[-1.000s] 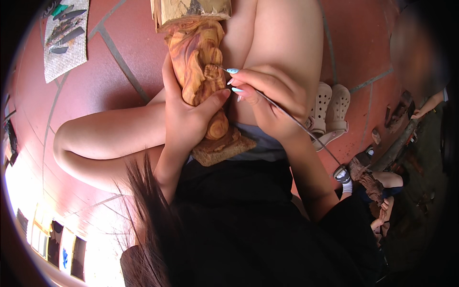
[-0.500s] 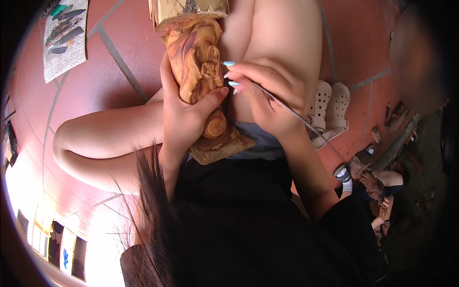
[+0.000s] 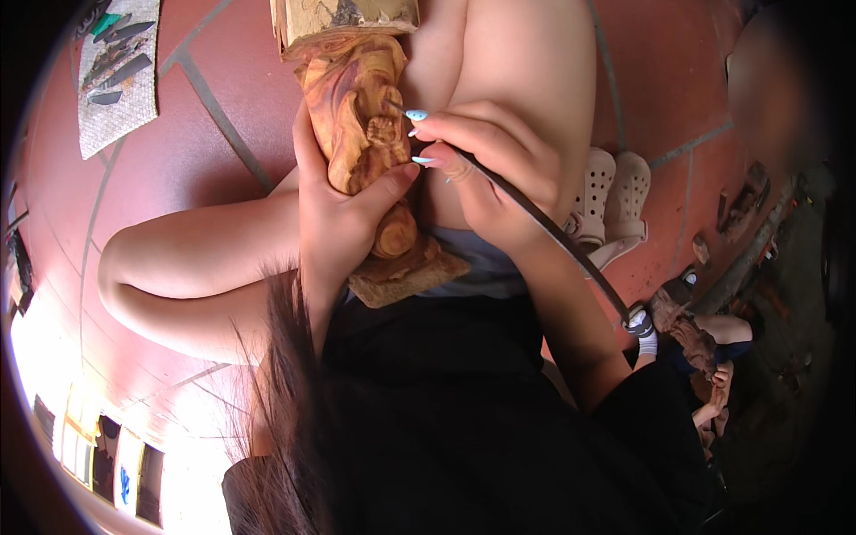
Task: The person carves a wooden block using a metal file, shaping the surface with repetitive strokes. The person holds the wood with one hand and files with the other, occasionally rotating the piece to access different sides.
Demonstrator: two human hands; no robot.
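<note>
A carved wooden figure of orange-brown wood, with draped folds and a small carved hand, lies lengthwise over my lap. Its square base points toward my body, and its far end meets a pale rough wood block. My left hand wraps around the figure from the left, its thumb over the near part. In my right hand is a long thin dark carving tool, pinched near its front end. The tool's tip touches the figure just above the carved hand; its long shaft runs back over my right wrist.
A pale mat with several knives and blades lies on the red tiles at far left. Light perforated clogs stand right of my leg. Farther right, another person's hands are at a dark wooden carving, near wood pieces.
The tool in my right hand has turned so its flat side shows wider, and its tip has moved up and left onto the figure. My left hand keeps its hold.
</note>
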